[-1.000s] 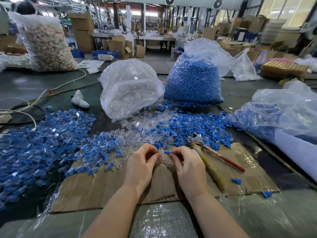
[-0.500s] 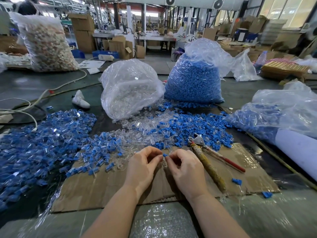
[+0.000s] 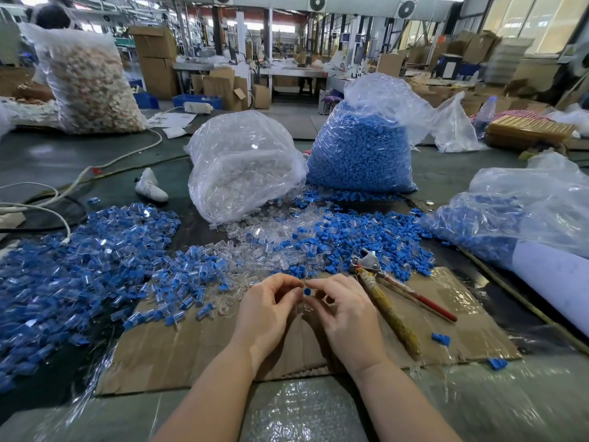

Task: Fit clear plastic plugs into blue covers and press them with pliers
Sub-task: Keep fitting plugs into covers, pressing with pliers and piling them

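My left hand (image 3: 267, 309) and my right hand (image 3: 345, 311) meet over the cardboard sheet (image 3: 197, 355), fingertips together. Between them sits a small blue cover (image 3: 307, 291), pinched by my right fingers, with a clear plastic plug (image 3: 299, 306) just below it in my left fingertips. The pliers (image 3: 387, 298) lie untouched on the cardboard just right of my right hand, jaws pointing away. Loose blue covers (image 3: 360, 244) and clear plugs (image 3: 264, 237) are scattered beyond my hands. A big heap of assembled blue-and-clear pieces (image 3: 63, 275) spreads at the left.
A bag of clear plugs (image 3: 242, 164) and a bag of blue covers (image 3: 363, 148) stand behind the piles. Another plastic bag with blue parts (image 3: 516, 215) lies at the right. White cables (image 3: 38, 205) run at the left. Stray blue covers (image 3: 441, 339) lie on the cardboard.
Both hands have kept together at the same spot; the fingers have shifted and the blue cover now shows more plainly between the fingertips.
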A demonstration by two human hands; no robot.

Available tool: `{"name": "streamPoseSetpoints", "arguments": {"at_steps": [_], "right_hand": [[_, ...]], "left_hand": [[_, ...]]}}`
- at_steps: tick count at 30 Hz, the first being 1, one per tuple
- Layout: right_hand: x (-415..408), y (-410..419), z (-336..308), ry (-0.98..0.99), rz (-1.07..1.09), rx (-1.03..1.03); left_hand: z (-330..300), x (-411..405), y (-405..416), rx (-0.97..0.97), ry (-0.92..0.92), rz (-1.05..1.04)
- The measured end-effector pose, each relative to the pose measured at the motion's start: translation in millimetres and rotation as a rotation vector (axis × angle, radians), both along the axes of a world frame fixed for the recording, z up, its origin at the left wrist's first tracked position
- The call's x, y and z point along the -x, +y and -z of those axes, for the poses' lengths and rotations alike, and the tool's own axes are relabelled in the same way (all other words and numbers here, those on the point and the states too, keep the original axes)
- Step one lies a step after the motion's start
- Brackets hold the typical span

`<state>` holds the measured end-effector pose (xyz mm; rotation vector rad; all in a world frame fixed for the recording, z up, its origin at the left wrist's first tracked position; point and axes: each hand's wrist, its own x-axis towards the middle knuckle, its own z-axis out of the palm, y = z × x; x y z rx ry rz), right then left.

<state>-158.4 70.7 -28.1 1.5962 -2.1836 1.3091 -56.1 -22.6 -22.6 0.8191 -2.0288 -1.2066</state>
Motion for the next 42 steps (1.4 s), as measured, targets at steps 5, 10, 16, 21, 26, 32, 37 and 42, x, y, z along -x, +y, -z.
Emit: {"name": "streamPoseSetpoints", "arguments": {"at_steps": [5, 10, 16, 21, 26, 32, 37, 42], "right_hand": [[-0.2, 0.4, -1.4, 0.005, 0.003, -0.004], [-2.3, 0.8, -2.9, 0.036, 0.024, 0.022], [-2.1, 1.1, -3.0, 0.064, 0.032, 0.009], [-1.2, 1.0, -2.3, 0.052, 0.014, 0.010], [-3.9, 1.6, -7.0, 0.011, -0.049, 0.018], [-0.9, 0.5, -2.0, 0.046, -0.019, 0.026], [0.1, 0.4, -1.4, 0.061, -0.015, 0.011], [-0.1, 0.2, -0.8, 0.065, -0.001, -0.027]], "left_hand": [[-1.3, -0.5, 0.9, -0.001, -0.005, -0.002], [-2.8, -0.2, 1.6, -0.023, -0.013, -0.006], [-4.9, -0.1, 2.9, -0.046, 0.009, 0.002], [-4.5, -0.1, 2.1, -0.083, 0.026, 0.016], [-1.5, 1.1, 0.1, -0.083, 0.036, 0.021], [0.0, 0.9, -0.8, -0.095, 0.049, 0.022], [-0.5, 1.2, -0.4, -0.095, 0.052, 0.021], [0.3, 1.3, -0.8, -0.045, 0.022, 0.012]]}}
